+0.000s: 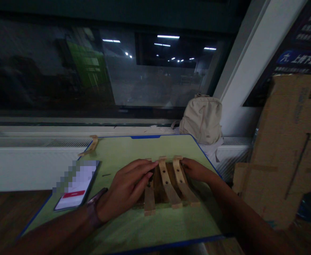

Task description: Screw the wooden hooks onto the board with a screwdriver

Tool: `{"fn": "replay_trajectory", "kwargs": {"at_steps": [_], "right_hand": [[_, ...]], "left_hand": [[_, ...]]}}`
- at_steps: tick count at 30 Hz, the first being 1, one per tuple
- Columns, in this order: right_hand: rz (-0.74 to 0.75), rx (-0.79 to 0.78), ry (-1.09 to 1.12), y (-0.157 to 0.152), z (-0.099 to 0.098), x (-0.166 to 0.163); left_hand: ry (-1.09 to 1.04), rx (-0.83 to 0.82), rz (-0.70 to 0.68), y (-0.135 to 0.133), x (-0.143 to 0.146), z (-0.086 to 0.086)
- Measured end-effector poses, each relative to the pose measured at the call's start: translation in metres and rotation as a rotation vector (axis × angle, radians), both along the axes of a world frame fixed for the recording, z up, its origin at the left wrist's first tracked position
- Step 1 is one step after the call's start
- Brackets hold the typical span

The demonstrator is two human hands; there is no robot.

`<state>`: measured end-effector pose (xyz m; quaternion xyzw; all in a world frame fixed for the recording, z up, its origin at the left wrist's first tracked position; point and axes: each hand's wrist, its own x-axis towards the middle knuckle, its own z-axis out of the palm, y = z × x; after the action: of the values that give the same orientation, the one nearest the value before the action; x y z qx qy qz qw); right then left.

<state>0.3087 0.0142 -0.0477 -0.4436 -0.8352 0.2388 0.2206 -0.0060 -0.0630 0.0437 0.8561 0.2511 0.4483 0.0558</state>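
Note:
Three curved wooden strips lie side by side over a darker brown panel (158,187) on the tabletop: a left strip (149,203), a middle strip (168,187) and a right strip (182,180). Dark round holes or screw heads show in the middle and right ones. My left hand (130,182) reaches over the left strip, thumb and fingers closed about a small dark thing at its hole, too hidden to name. At the upper end of the right strip, my right hand (196,170) grips its outer side, with fingertips partly hidden behind the wood.
A green table (113,148) with blue edging bears everything. Left of my hands lie a phone (78,186) and a small dark stick-like piece (106,174). Another curved wooden strip (93,146) sits at the far left corner. Beyond are a beige backpack (202,118) and, rightward, cardboard (285,152).

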Motion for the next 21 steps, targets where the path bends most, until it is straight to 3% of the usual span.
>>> {"fn": "replay_trajectory", "kwargs": {"at_steps": [5, 21], "right_hand": [[0.003, 0.0, 0.001, 0.0, 0.0003, -0.0005], [-0.007, 0.019, -0.028, -0.0001, 0.0, 0.0]], "left_hand": [[-0.036, -0.023, -0.054, -0.002, 0.0018, 0.0023], [-0.007, -0.087, -0.014, -0.0005, 0.0007, 0.001]]}}
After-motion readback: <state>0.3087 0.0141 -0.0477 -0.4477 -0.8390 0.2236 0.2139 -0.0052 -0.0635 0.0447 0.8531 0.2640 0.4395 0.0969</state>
